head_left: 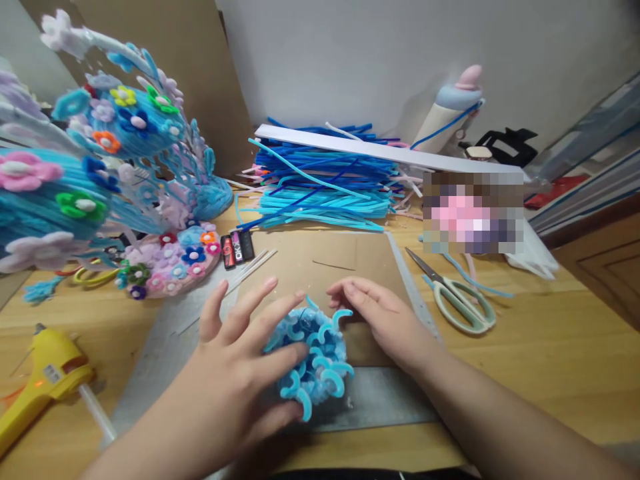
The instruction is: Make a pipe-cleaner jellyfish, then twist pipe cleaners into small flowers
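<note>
A round piece of light-blue fuzzy pipe cleaners [325,365], with curled strips standing up from it, lies on the mat in front of me. My left hand [250,357] reaches over its left side with fingers spread. The index fingertip touches the inside of the piece, and the thumb rests by its near edge. Just beyond its far right side is my right hand [383,313], fingers curled and thumb pressed against them. Anything between those fingertips is hidden. Under the piece are a brown cardboard sheet [280,257] and a grey cutting mat [155,373].
Scissors [457,293] lie at right. A yellow glue gun [50,373] with a glue stick lies at left. Flower-covered pipe-cleaner decorations [135,120] stand at back left. Blue pipe cleaners [325,180] are heaped at the back, near a white bottle-shaped object [447,117].
</note>
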